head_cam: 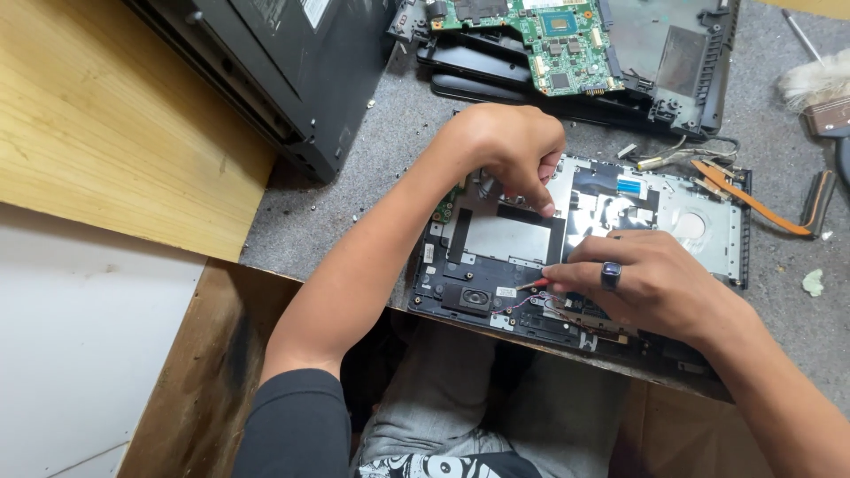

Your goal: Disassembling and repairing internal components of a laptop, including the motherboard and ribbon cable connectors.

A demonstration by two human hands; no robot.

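Head view: right hand [646, 283] grips a red-tipped tool [534, 284] over the opened laptop base [708, 235] (near the table's front edge); left hand [513, 150] presses fingertips down, grasping nothing.

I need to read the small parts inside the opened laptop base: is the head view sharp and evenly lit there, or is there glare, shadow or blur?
Head view: sharp, with soft even light. The laptop base shows mild glare on its silver plate. The left hand and right hand cover the middle. The thin red tool shows only at its tip. Frame edges bend slightly.
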